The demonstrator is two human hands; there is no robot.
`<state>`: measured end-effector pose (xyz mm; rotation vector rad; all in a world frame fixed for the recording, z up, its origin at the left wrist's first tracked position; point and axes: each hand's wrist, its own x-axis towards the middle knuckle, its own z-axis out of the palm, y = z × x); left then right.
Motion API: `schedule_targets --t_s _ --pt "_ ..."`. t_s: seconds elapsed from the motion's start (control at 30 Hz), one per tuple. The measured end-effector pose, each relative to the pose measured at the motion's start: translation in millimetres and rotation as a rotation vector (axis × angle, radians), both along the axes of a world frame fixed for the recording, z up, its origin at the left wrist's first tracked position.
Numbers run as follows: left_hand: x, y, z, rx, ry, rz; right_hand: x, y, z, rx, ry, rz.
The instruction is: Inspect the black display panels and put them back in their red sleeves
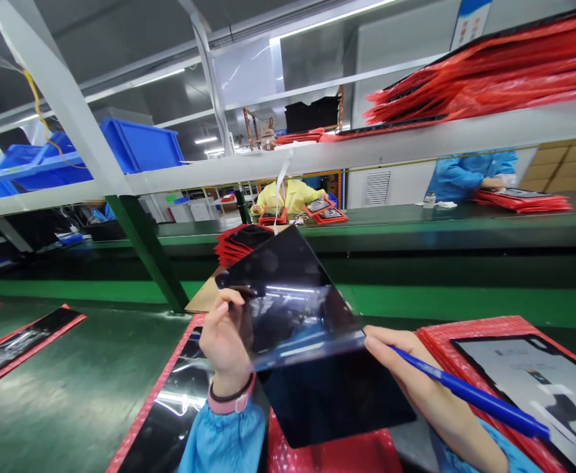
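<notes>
My left hand (224, 339) grips the left edge of a glossy black tablet panel (288, 309), which is lifted and tilted above the bench. A clear film (307, 348) seems to lie along its lower edge. My right hand (416, 374) is shut around a blue pen (475, 394), with its fingertips next to the panel's lower right corner. Under my hands, a second dark panel (337, 401) lies partly hidden. A red bubble pouch (465, 348) at the right holds a tablet with a lit grey screen (529, 387). Another black panel (167, 414) lies on a red pouch at the left.
The green workbench (71, 387) carries another black panel on red backing at far left. Stacked red pouches (241, 243) stand beyond my hands. Overhead, a white shelf (366, 141) bears red pouches and blue bins (140, 148). Co-workers in yellow (288, 197) and blue (469, 177) sit across.
</notes>
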<state>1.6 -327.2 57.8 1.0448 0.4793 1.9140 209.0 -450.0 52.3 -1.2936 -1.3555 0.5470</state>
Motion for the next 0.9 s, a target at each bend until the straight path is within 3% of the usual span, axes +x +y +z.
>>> schedule_targets --t_s 0.13,0.23,0.43,0.67,0.8,0.9 --pt "11 -12 1.0 0.091 0.073 -0.039 -7 -3 14.2 -0.002 0.027 0.02" --pt "15 -15 1.1 0.114 0.096 -0.053 -7 -3 18.9 -0.028 -0.003 0.113" --pt "15 -14 -5.4 0.123 0.129 -0.044 0 7 0.5 0.003 -0.045 0.147" --pt "15 -15 -5.2 0.121 0.219 -0.024 -8 10 -18.3 0.27 -0.122 0.008" --pt "16 -14 -9.0 0.198 0.288 -0.017 -7 15 -23.7 0.558 -0.457 -0.061" --pt "15 -15 -17.0 0.225 0.407 -0.002 -5 15 -21.0 0.59 -0.686 -0.064"
